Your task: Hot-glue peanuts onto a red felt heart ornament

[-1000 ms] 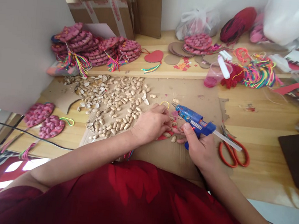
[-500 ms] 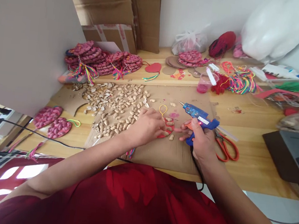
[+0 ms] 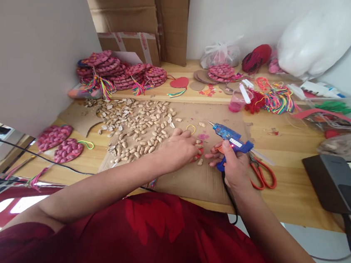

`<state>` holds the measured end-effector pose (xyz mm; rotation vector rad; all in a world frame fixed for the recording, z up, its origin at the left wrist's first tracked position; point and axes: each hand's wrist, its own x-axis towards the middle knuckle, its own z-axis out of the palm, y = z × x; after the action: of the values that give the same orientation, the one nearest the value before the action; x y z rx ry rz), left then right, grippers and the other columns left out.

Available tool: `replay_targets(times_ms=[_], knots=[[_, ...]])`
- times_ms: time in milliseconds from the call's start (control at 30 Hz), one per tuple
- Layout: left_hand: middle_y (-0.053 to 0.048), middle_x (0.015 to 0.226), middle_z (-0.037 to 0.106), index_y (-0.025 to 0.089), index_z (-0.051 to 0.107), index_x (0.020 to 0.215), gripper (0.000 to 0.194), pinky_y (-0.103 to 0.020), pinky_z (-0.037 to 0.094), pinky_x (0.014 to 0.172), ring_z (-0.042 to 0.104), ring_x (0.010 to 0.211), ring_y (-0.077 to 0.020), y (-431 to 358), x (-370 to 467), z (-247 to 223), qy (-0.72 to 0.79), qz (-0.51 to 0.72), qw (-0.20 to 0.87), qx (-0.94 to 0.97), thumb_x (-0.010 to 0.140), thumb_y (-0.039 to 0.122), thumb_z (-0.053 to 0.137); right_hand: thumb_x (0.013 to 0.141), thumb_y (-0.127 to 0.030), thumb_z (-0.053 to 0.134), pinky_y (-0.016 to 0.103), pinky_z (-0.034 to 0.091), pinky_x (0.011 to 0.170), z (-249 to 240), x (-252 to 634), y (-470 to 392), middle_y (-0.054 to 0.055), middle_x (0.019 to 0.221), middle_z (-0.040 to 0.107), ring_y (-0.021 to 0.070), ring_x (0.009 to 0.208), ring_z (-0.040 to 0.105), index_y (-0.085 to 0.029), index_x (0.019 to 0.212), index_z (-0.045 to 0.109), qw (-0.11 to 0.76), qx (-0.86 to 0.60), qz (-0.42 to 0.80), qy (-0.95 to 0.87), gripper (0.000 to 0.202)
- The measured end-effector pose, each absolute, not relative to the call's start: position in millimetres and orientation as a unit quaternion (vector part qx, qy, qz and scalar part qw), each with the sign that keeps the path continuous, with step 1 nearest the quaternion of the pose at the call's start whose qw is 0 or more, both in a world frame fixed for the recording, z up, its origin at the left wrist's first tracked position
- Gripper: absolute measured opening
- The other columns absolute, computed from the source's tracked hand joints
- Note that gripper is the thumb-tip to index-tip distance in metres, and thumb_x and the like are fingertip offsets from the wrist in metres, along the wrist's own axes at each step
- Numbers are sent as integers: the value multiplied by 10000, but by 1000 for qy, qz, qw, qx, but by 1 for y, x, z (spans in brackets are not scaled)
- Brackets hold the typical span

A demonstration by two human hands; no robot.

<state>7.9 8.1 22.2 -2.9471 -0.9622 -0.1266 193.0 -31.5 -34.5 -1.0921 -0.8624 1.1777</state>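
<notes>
My left hand (image 3: 180, 148) bends over a small red cutout (image 3: 200, 152) on the cardboard sheet (image 3: 189, 183). Its fingers are curled down and closed, with the tips hidden, so what they pinch cannot be seen. Pale peanuts lie on the cutout, and a yellow string loop (image 3: 191, 129) sticks out behind the hand. In my right hand (image 3: 233, 162) is a blue glue gun (image 3: 227, 132), its nozzle pointing left and a red light glowing. A single peanut (image 3: 200, 162) rests between the hands. Many unshelled peanuts (image 3: 145, 124) spread to the left.
Orange-handled scissors (image 3: 263, 176) lie right of the glue gun, near a dark box (image 3: 330, 181). Pink peanut-covered pieces (image 3: 68, 151) sit at left, others are stacked (image 3: 106, 70) behind. Colourful tassels (image 3: 279, 98) and a plastic cup (image 3: 237, 101) stand at the back. A black cable (image 3: 65, 166) crosses the left.
My left hand has shifted slightly right and covers more of the red cutout. The yellow loop lies flatter. My right hand still grips the glue gun, almost in place.
</notes>
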Motion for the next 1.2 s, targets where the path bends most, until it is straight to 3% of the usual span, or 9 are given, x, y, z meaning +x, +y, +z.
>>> replay_targets(times_ms=[300,533,667,800,967,1200], knots=[[-123,908,708,143,725,935,155,-366,357,772,601,908,-270,22,16,11,-247,-6,69,-967,899,246,615,746,-685,809,228,526,372,-34,195,-32,59,738,637,236,579,680,-159,829,633,627,-470,501,-366,561],[-81,1022,711,173,711,970,158,-335,418,805,630,919,-227,18,-2,21,-277,-72,-24,-958,877,280,641,734,-666,829,211,529,394,-28,199,-36,45,729,630,240,620,695,-159,854,607,642,-451,513,-348,566],[-18,863,680,199,696,890,152,-297,413,810,613,854,-171,6,-22,37,-299,-175,-101,-933,904,329,619,786,-629,814,281,613,527,-16,191,-53,57,816,655,276,779,717,-187,889,623,625,-436,551,-340,493],[-16,854,668,202,686,894,99,-322,377,771,589,847,-183,-7,-30,45,-306,-210,-44,-928,890,281,627,809,-622,802,379,647,707,4,178,-69,81,906,672,309,907,705,-208,858,655,585,-407,624,-321,442],[-28,880,649,193,650,904,82,-360,343,763,556,861,-202,-17,-28,41,-296,-191,39,-935,905,262,607,835,-583,795,465,601,883,16,170,-75,98,1017,674,334,999,681,-222,885,670,575,-386,650,-314,385],[-42,909,633,190,613,899,132,-377,318,756,528,897,-214,-22,-32,36,-298,-199,67,-931,955,290,548,838,-535,803,572,499,1004,15,171,-76,113,1080,673,360,1075,647,-190,863,673,576,-374,674,-271,369]])
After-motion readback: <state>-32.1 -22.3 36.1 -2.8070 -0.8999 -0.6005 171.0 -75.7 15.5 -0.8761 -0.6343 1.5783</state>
